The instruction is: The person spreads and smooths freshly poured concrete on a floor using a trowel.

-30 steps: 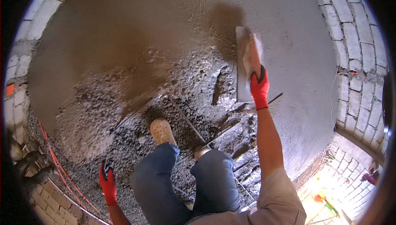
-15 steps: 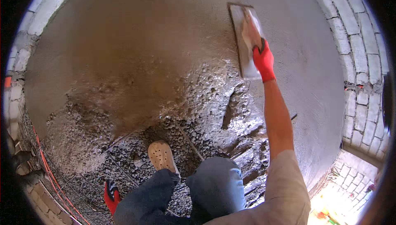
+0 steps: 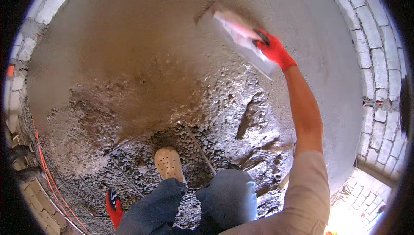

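Note:
My right hand (image 3: 275, 50), in a red glove with dark fingertips, is closed around the handle of a rectangular finishing trowel (image 3: 241, 41). The trowel's broad plate lies on wet grey concrete (image 3: 319, 75) at the upper right, its far end angled to the left. Motion smears its outline, and a small ridge of wet mix borders its far edge. Low on the left, beside my knee, my left hand (image 3: 114, 209) in a matching glove hangs over gravel (image 3: 142, 168). Its dark fingers look loosely apart and hold nothing visible.
Rough, pitted concrete (image 3: 228, 101) borders the smooth part, and thin rods (image 3: 202, 153) cross the gravel. A tan perforated clog (image 3: 169, 162) is on my foot. Block walls (image 3: 373, 54) curve along both sides. Orange cable (image 3: 43, 157) runs along the left edge.
The trowel has swung from nearly upright to a leftward slant, its far end sweeping left across the concrete. My right forearm has shifted slightly right. My left hand has barely moved.

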`<state>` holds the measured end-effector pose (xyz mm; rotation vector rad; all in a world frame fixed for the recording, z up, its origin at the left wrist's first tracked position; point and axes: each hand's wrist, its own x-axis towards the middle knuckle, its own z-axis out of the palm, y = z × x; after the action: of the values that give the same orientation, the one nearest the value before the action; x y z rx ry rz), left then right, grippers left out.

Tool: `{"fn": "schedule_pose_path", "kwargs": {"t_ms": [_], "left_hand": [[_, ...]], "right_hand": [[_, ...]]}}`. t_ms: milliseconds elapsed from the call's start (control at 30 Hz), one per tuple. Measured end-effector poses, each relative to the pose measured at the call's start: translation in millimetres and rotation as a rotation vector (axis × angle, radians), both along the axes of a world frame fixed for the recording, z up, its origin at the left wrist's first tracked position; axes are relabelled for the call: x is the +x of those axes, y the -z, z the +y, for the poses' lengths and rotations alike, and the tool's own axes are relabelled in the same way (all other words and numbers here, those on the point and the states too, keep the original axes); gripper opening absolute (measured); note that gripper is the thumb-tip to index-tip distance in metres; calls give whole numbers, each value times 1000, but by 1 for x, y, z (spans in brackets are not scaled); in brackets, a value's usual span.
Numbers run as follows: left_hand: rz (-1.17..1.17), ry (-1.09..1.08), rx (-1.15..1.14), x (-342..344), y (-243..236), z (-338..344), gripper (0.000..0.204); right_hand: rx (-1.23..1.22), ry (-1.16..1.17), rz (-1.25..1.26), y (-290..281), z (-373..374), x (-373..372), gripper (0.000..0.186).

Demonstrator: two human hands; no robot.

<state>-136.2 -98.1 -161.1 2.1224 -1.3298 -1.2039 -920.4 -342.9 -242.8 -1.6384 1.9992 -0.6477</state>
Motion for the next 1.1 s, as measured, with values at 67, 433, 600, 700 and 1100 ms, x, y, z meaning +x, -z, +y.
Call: {"fn": "schedule_pose_path", "kwargs": {"t_ms": [67, 433, 600, 700, 1100], "left_hand": [[30, -109, -6, 4, 0, 10, 55], [39, -57, -19, 26, -1, 27, 55], [-32, -68, 91, -48, -20, -24, 54], [-30, 1, 48, -28, -9, -14, 55], [15, -76, -9, -20, -27, 9, 54]], "right_hand": [[64, -29, 30, -4, 44, 3, 46], [-94, 485, 246, 2, 17, -19, 44], [-80, 273, 279, 11, -62, 8, 42], [-77, 44, 129, 5, -29, 46, 44], [-137, 291, 178, 9, -33, 8, 41]]}}
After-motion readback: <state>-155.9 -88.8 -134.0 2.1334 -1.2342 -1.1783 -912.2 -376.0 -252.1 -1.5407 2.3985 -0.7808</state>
